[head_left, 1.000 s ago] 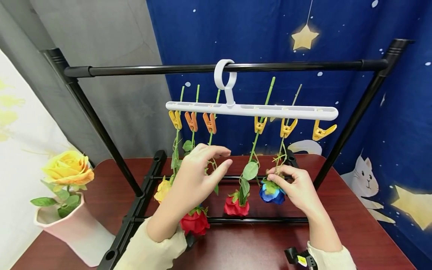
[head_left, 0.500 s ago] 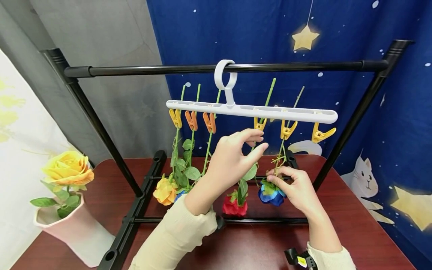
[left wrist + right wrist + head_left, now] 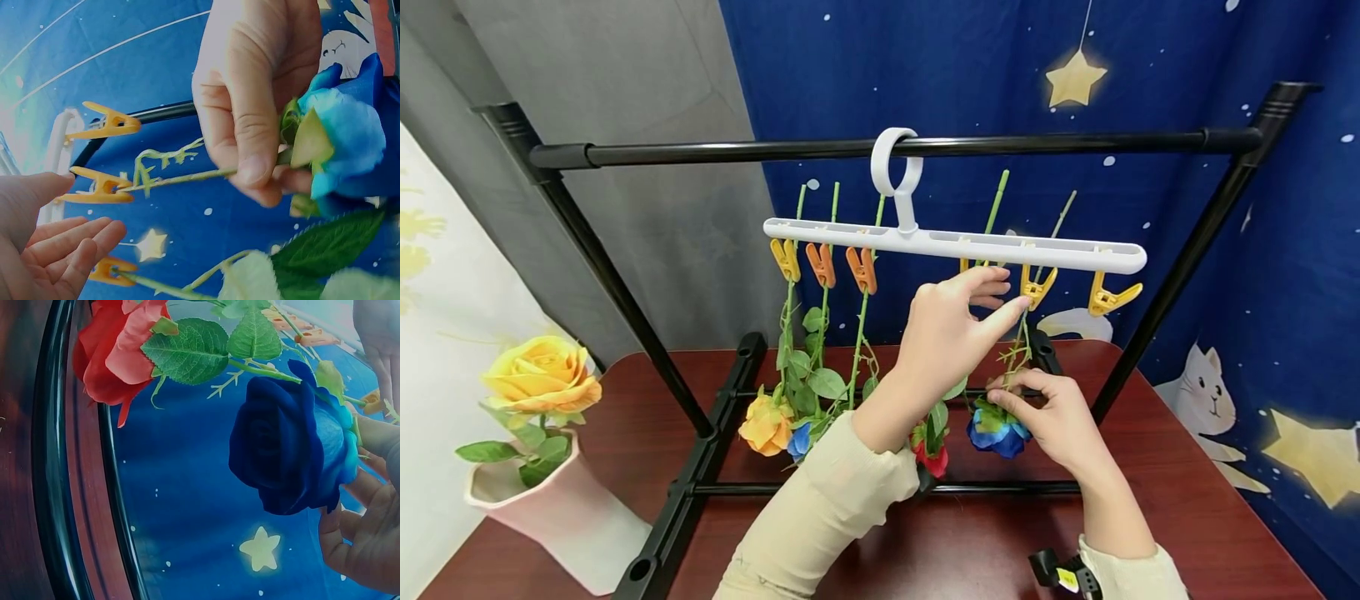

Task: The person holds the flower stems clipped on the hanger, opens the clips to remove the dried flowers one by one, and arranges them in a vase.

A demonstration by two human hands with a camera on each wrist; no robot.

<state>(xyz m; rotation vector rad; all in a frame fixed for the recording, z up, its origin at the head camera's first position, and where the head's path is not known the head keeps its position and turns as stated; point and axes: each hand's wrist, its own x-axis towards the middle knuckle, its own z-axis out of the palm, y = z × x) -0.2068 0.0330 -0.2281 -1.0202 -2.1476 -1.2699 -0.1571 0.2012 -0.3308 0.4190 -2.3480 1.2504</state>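
Observation:
My right hand (image 3: 1056, 421) pinches the stem of a blue rose (image 3: 997, 431) just above its bloom, between thumb and fingers. The rose hangs upside down, its stem running up through a yellow clip (image 3: 1037, 287) on the white hanger (image 3: 955, 242). My left hand (image 3: 951, 329) is raised beside that clip with its fingers apart. In the left wrist view, the thumb tip (image 3: 65, 181) lies at the clip; whether it touches is unclear. Behind my left forearm, a red rose (image 3: 930, 454) is partly hidden. The last yellow clip (image 3: 1112, 296) on the right holds no stem.
A black rack (image 3: 737, 153) carries the hanger. On its left side hang several upside-down roses, among them a yellow rose (image 3: 766, 423), below yellow and orange clips (image 3: 861, 268). A pink-white vase (image 3: 561, 517) with an upright yellow rose (image 3: 542, 377) stands at left on the table (image 3: 985, 550).
My left hand has moved right and slightly up, from near the left-hand roses to the blue rose's clip. My right hand stays on the blue rose's stem.

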